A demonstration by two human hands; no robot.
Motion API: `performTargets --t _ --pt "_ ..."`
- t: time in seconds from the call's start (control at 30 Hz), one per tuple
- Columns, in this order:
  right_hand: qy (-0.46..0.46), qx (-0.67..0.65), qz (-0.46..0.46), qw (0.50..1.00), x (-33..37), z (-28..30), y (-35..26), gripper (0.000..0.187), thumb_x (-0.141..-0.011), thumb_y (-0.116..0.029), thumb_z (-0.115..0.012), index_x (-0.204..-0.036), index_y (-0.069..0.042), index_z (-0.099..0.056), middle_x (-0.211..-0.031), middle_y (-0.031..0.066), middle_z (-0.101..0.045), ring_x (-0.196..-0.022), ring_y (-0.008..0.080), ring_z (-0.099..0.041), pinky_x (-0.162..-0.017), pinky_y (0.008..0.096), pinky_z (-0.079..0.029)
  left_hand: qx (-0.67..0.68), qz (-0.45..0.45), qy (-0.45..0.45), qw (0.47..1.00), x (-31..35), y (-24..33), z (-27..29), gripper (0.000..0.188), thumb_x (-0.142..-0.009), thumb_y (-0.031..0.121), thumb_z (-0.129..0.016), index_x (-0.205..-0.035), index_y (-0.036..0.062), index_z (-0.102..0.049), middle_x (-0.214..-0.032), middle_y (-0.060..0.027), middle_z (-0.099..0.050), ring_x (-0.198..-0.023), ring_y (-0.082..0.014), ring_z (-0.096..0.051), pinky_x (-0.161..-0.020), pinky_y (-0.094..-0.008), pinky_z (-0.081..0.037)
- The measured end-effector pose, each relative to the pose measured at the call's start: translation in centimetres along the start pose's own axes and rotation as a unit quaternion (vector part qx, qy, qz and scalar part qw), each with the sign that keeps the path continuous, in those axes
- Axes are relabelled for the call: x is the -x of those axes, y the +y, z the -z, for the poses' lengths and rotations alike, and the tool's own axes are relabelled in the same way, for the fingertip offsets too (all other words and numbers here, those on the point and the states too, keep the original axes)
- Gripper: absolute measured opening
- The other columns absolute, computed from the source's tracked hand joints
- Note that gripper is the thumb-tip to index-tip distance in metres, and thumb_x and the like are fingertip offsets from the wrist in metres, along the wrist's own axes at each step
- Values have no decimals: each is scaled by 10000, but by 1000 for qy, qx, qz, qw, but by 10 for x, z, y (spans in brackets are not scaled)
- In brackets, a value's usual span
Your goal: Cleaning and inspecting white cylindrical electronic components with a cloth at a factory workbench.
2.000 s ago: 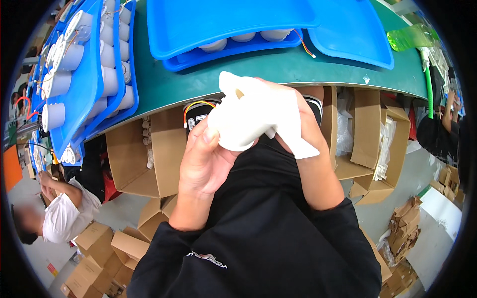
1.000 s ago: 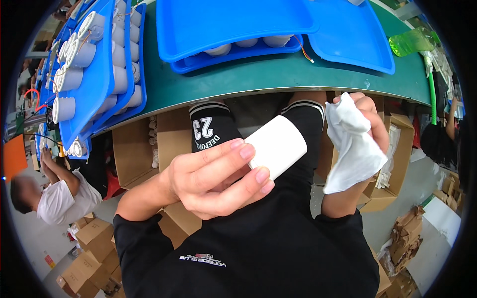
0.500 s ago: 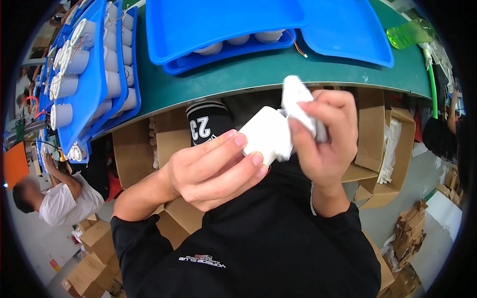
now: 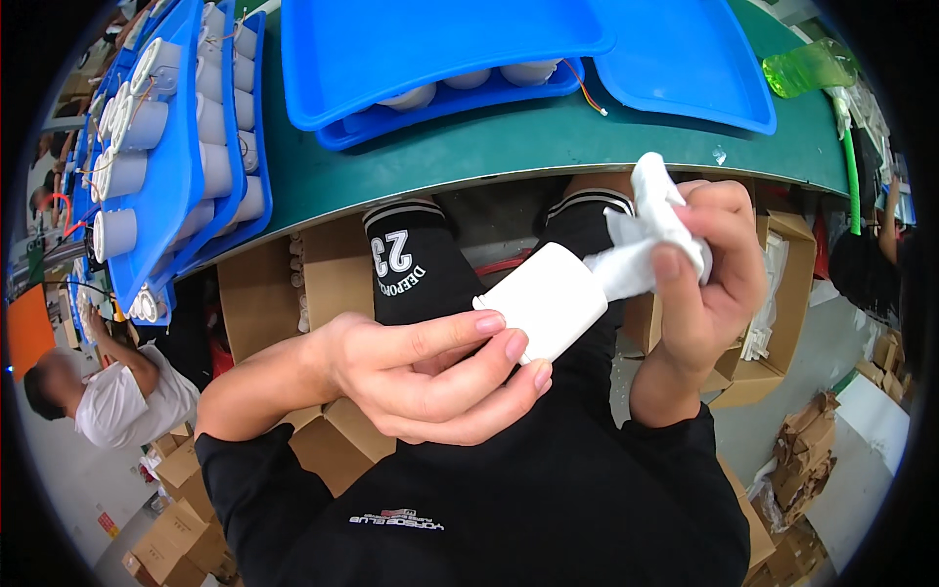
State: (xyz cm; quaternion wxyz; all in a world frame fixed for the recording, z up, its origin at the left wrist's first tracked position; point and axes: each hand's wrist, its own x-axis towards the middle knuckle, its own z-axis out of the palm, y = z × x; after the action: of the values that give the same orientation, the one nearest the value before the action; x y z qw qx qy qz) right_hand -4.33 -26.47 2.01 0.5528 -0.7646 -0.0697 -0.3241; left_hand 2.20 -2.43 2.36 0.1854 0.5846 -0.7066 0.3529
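A white cylindrical housing (image 4: 548,301) lies tilted in my left hand (image 4: 435,377), its fingers and thumb closed round the lower left end. My right hand (image 4: 709,279) pinches a crumpled white cloth (image 4: 657,230) between thumb and fingers. One loose fold of the cloth hangs toward the upper right end of the housing; whether it touches there I cannot tell. Both hands are above my lap, in front of the green table's edge.
Blue trays (image 4: 440,49) lie on the green table (image 4: 411,168), with white cylinders partly showing beneath. More stacked trays of white cylinders (image 4: 142,127) stand at left. A bottle of green liquid (image 4: 807,68) is at far right. Cardboard boxes (image 4: 773,323) flank my legs. A person (image 4: 137,391) sits at left.
My right hand has moved right with the cloth, away from the housing. My left hand has lowered slightly and shifted right with the housing, which now shows more of its side.
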Motion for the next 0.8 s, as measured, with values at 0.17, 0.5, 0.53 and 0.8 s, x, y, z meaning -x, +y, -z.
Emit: performTargets --t 0.17,0.5,0.53,0.8 --pt "-132 -54 112 983 -11 -14 -16 361 -652 -141 -807 -929 -2 -622 -836 89 -480 -706 210 -495 -619 333 -441 -5 -39 -13 999 -3 -5 1 225 -788 59 -671 -1001 132 -666 -1063 47 -596 -948 -138 -558 -844 -280 -558" --pt "-174 75 -38 981 -23 -2 -1 222 -680 2 -744 -897 2 -701 -775 70 -574 -683 157 -557 -566 253 -412 8 -22 -19 1000 6 -2 2 223 -782 119 -673 -1003 134 -645 -1069 50 -583 -966 -147 -546 -835 -268 -555" --pt "-153 70 -41 985 -23 1 0 192 -694 -23 -755 -880 -13 -711 -774 65 -589 -662 143 -567 -542 237 -412 0 -17 -9 1000 7 -3 1 223 -780 136 -673 -1000 137 -640 -1073 50 -583 -969 -151 -545 -836 -266 -551" --pt "-86 7 -105 991 -14 15 4 180 -760 -24 -715 -931 29 -692 -836 93 -618 -730 137 -565 -613 225 -415 7 -9 -10 1000 7 -3 4 243 -776 168 -674 -1013 151 -621 -1083 59 -584 -983 -152 -535 -846 -276 -533"
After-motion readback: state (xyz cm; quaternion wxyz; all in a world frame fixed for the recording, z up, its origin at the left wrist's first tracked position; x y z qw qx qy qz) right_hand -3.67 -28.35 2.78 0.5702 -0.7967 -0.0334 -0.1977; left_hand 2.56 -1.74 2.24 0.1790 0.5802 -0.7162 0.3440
